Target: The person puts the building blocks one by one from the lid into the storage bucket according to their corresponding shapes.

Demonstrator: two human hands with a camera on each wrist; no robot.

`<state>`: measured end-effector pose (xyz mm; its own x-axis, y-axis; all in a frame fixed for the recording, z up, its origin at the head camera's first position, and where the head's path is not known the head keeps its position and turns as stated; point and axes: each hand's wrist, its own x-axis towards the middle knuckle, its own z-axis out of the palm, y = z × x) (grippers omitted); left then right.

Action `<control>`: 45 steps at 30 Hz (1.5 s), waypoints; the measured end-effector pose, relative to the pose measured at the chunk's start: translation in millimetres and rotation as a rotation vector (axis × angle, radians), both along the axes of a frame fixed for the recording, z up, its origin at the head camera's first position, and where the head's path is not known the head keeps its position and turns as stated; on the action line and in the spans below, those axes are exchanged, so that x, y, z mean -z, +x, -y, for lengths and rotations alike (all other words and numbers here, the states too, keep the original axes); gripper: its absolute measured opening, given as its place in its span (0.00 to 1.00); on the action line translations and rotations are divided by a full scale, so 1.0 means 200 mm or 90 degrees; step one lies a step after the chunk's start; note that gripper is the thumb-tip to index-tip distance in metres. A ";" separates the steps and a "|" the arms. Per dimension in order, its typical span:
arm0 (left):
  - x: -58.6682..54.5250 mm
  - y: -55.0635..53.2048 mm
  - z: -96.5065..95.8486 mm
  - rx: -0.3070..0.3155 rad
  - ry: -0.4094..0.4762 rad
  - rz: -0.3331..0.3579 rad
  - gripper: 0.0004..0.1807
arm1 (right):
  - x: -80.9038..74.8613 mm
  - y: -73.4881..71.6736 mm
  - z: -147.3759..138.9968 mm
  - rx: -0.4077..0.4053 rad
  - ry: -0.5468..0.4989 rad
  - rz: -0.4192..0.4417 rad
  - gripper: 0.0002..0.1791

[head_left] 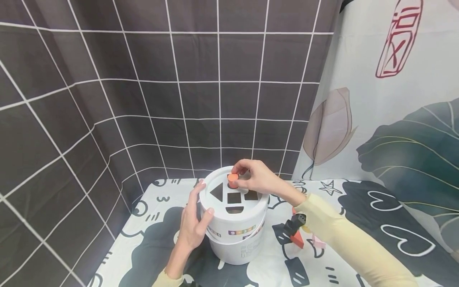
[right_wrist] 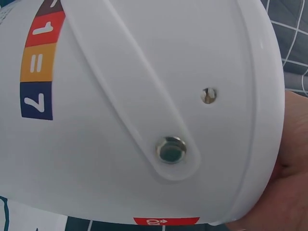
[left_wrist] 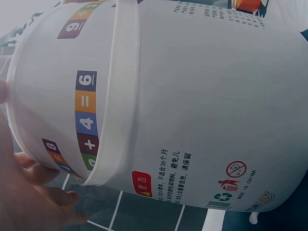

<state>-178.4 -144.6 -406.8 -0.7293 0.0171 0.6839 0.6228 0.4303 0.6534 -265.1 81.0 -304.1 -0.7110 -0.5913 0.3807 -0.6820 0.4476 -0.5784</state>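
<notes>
A white bucket (head_left: 234, 249) stands upright, its white lid (head_left: 215, 209) cut with several shaped holes. My right hand (head_left: 256, 175) pinches a round orange block (head_left: 233, 180) between thumb and fingers, at a hole towards the back of the lid. How far the block sits in the hole, I cannot tell. Against the left side of the lid rests my left hand (head_left: 193, 221), fingers fairly straight and thumb on the rim. In the left wrist view, the fingers (left_wrist: 48, 192) lie along the bucket's wall. The right wrist view shows the bucket's side and handle (right_wrist: 130, 82).
Right of the bucket lie a red block (head_left: 297, 239) and a pink block (head_left: 318, 241) on the patterned cloth (head_left: 165, 199), partly behind the right wrist's black camera (head_left: 295, 225). A dark gridded curtain (head_left: 236, 99) hangs behind, a leaf-printed one (head_left: 333, 123) at right.
</notes>
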 end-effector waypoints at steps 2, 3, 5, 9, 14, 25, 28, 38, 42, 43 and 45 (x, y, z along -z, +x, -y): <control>0.00 0.00 0.00 0.000 -0.002 -0.001 0.35 | 0.00 0.00 -0.01 0.001 0.004 -0.008 0.14; 0.00 0.00 0.00 0.000 -0.003 -0.002 0.35 | 0.01 0.00 -0.01 0.002 0.005 -0.013 0.14; 0.00 0.00 -0.01 0.000 -0.003 -0.004 0.36 | 0.01 0.00 -0.03 0.006 0.002 -0.023 0.13; 0.00 -0.01 -0.01 0.000 -0.002 -0.012 0.36 | 0.02 0.01 -0.11 0.013 -0.026 -0.033 0.11; 0.00 -0.01 0.00 0.001 -0.002 -0.022 0.37 | 0.02 0.01 -0.29 0.034 -0.054 -0.037 0.11; -0.01 0.00 0.00 0.002 0.002 -0.025 0.36 | 0.17 0.10 -0.72 0.169 -0.021 -0.023 0.09; 0.00 -0.01 0.00 0.005 0.004 -0.023 0.36 | 0.23 0.15 -0.81 0.205 -0.005 -0.007 0.10; 0.01 0.00 0.00 0.004 0.008 -0.024 0.36 | 0.44 0.24 -0.98 0.272 0.028 0.038 0.12; 0.01 0.00 0.00 0.005 0.007 -0.022 0.36 | 0.50 0.29 -1.01 0.283 0.026 0.066 0.13; 0.01 0.00 0.00 0.006 0.006 -0.021 0.36 | 0.52 0.30 -1.02 0.285 0.024 0.076 0.14; 0.00 -0.01 0.00 0.006 0.006 -0.020 0.36 | 0.55 0.31 -1.02 0.291 0.027 0.083 0.14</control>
